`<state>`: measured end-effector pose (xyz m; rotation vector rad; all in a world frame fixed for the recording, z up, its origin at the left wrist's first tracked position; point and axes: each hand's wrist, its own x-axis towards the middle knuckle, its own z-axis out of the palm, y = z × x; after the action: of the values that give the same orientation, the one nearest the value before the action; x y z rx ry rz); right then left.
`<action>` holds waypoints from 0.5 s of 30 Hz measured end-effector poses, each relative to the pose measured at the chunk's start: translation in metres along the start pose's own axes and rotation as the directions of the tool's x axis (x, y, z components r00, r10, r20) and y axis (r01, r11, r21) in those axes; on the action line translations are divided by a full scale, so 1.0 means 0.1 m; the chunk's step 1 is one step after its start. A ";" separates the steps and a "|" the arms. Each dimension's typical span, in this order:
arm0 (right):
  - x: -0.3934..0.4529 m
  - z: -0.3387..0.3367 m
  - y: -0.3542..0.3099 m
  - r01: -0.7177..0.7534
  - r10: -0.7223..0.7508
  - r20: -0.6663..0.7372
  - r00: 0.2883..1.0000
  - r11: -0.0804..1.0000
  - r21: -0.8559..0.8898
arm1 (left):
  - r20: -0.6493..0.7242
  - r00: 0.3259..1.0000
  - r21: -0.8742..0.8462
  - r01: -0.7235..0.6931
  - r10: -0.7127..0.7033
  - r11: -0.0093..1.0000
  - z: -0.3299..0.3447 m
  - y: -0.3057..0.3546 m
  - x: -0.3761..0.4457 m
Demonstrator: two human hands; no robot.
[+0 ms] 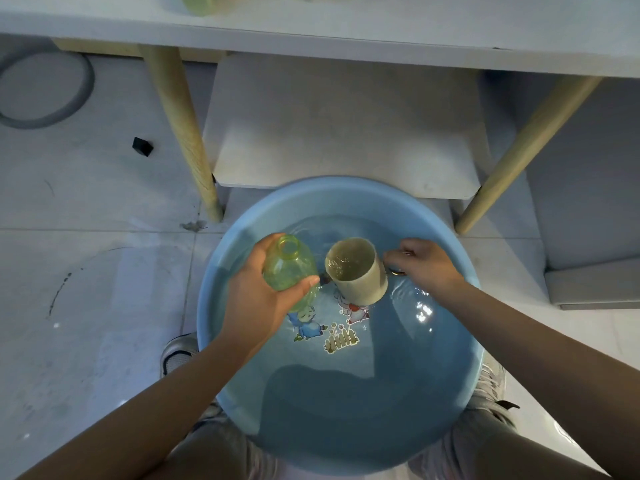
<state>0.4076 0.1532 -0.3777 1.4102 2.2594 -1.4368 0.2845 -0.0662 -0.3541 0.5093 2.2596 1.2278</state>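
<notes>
Overall, work centres on a blue basin (346,194) on the floor, between the person's shoes (176,351) and just in front of a white stool (346,126) that stands under the tabletop (346,26). The basin holds shallow water (398,341), and both items are kept over it, so any spill should fall back in.

A beige mug (360,275) sits near the basin's 12 o'clock. It is tilted with its mouth towards 10 o'clock and has a little water inside. Its base looks to be at the water surface, though contact cannot be confirmed. The tilt suggests scooping or pouring towards the bottle.

A clear green bottle (287,268) lies at 10 o'clock, just beside the mug's lip, uncapped, with its neck angled up. It is probably placed there to take water from the mug.

The left hand (256,303) is wrapped round the bottle's body, thumb across the front, steadying it. The right hand (426,265) is at 2 o'clock with its fingers curled at the mug's handle side. The handle itself is hidden.

A small black block (142,146) lies on the floor, well apart at 10 o'clock.
</notes>
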 end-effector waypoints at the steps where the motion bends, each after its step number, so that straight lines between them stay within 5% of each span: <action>1: -0.03 -0.01 0.02 -0.009 0.010 -0.012 1.000 0.997 0.081 | -0.005 1.000 0.001 -0.002 0.002 1.000 0.01 0.00 0.00; 7: -0.16 -0.16 0.00 0.046 -0.022 -0.080 0.997 0.948 0.315 | 0.030 1.000 0.020 -0.010 0.009 1.000 0.02 -0.01 0.00; 15: -0.30 -0.42 -0.38 0.233 -0.204 -0.198 0.959 0.963 0.137 | 0.070 0.998 0.089 -0.012 0.005 0.996 0.04 0.04 -0.02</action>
<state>0.4109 0.1611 -0.3144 1.4258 2.5346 -1.6500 0.2887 -0.0623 -0.3519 0.5864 2.2627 1.1001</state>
